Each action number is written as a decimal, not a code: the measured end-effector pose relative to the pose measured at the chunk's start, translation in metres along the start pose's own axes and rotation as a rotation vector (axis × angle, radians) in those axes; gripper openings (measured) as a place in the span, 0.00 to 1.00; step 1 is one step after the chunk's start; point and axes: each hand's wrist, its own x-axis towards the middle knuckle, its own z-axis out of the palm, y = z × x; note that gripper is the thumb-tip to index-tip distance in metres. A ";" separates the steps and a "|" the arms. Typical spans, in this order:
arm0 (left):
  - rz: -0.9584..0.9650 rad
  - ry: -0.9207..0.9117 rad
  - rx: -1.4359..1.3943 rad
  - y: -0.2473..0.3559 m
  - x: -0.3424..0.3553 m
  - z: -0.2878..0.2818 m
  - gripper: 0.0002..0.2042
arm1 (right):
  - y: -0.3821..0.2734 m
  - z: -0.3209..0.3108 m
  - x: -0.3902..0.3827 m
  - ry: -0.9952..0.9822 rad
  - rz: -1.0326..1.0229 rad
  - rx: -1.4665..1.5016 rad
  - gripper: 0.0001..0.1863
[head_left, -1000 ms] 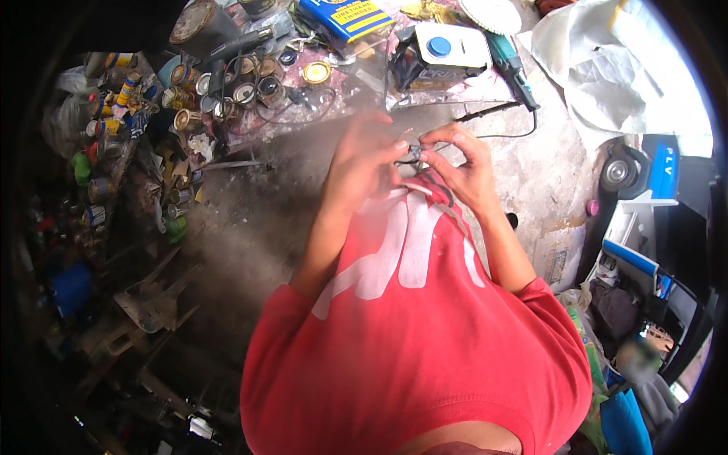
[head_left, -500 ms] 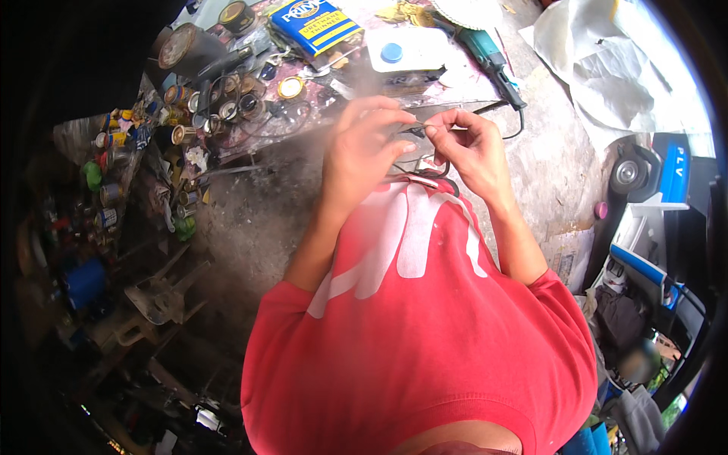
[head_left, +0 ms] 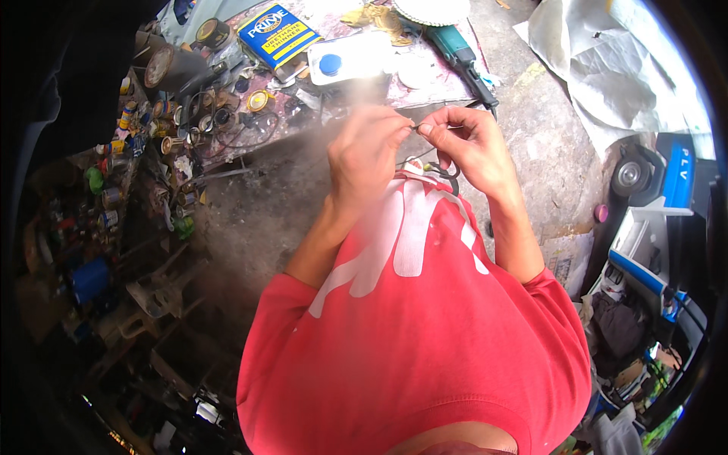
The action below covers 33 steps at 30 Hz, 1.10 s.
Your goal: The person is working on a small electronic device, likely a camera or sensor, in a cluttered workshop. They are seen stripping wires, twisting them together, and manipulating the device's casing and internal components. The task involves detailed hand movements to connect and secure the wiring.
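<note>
My left hand (head_left: 365,155) and my right hand (head_left: 468,144) are raised close together in front of my red shirt (head_left: 425,318). Between their fingertips runs a thin wire (head_left: 415,129), pinched at both ends. A dark loop of cable or a small tool (head_left: 447,176) hangs just below my right hand, against the shirt. What the wire belongs to is too small to tell.
A cluttered bench (head_left: 425,95) lies ahead with a blue and yellow tin (head_left: 278,34), a white container with a blue cap (head_left: 345,61), a green power tool (head_left: 459,49) and several small cans (head_left: 189,121). Crumpled white sheet (head_left: 607,68) at right; a wheeled vehicle (head_left: 644,174) beside it.
The view has shifted so the bench sits higher and farther. My hands stay together, now stretching the thin wire between the fingertips.
</note>
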 end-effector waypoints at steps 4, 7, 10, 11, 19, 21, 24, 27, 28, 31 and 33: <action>-0.387 0.013 -0.223 0.025 0.004 0.025 0.02 | 0.014 -0.022 0.001 -0.044 -0.114 0.041 0.10; -0.462 0.013 -0.258 0.027 0.005 0.039 0.06 | 0.021 -0.032 0.001 -0.005 -0.163 -0.008 0.10; -0.520 0.021 -0.317 0.028 0.008 0.051 0.06 | 0.025 -0.039 -0.003 0.051 -0.173 -0.028 0.11; -0.547 0.026 -0.331 0.027 0.009 0.052 0.06 | 0.026 -0.039 -0.002 0.061 -0.157 -0.012 0.11; -0.593 -0.261 -0.393 0.012 0.022 0.030 0.07 | 0.037 -0.045 0.002 0.035 -0.093 0.072 0.12; -0.556 -0.307 -0.399 0.014 0.025 0.025 0.06 | 0.035 -0.048 0.002 0.009 -0.052 0.009 0.09; -0.312 -0.294 -0.220 0.019 0.033 0.025 0.07 | 0.035 -0.045 0.004 -0.039 -0.078 -0.013 0.08; -0.136 -0.322 -0.053 0.013 0.038 0.021 0.07 | 0.027 -0.041 0.008 -0.053 -0.089 -0.027 0.09; -0.105 -0.344 -0.013 0.010 0.038 0.019 0.06 | 0.022 -0.040 0.009 -0.052 -0.083 -0.036 0.09; -0.194 -0.294 -0.005 0.006 0.033 0.020 0.04 | 0.016 -0.033 0.013 -0.046 -0.171 -0.161 0.09; -0.392 -0.292 -0.075 0.014 0.035 0.018 0.04 | 0.016 -0.031 0.017 -0.027 -0.330 -0.308 0.08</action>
